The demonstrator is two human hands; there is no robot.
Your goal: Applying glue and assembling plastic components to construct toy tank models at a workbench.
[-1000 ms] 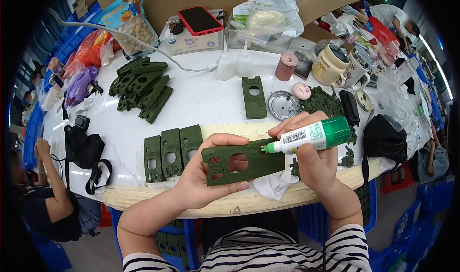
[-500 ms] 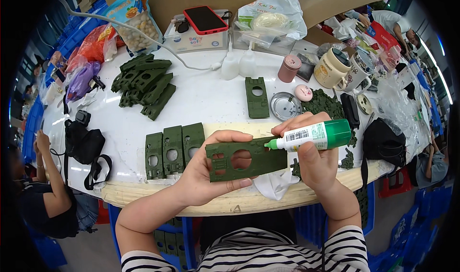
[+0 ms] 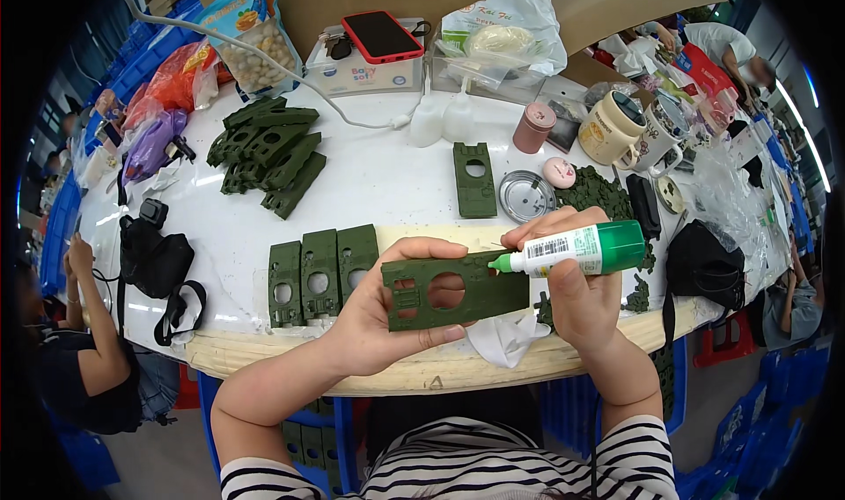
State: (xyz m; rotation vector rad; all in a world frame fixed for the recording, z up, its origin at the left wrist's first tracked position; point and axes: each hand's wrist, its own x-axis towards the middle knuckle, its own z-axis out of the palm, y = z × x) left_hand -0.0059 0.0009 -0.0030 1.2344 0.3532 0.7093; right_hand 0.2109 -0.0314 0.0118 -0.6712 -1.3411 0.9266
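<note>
My left hand [image 3: 371,324] grips a dark green plastic hull piece [image 3: 475,294] of a model vehicle by its edges, thumb below and fingers above. A large round hole and small square openings show in the piece. Between the thumb and fingers of my right hand [image 3: 581,302] lies a white glue bottle [image 3: 568,252] with a green base, tilted nearly flat. Its green nozzle touches or almost touches the piece's upper right part. Beyond my left hand, several similar hull pieces [image 3: 319,275] stand side by side on the table's near side.
A heap of green hull pieces [image 3: 275,148] lies back left, and a single one [image 3: 474,180] stands ahead. Small green parts [image 3: 598,196] are piled by a round metal tin [image 3: 526,195]. Mugs [image 3: 609,126], a phone [image 3: 382,37] and black pouches [image 3: 154,253] surround the workspace.
The view has shifted very slightly. Both hands, the hull piece and the glue bottle keep nearly the same positions.
</note>
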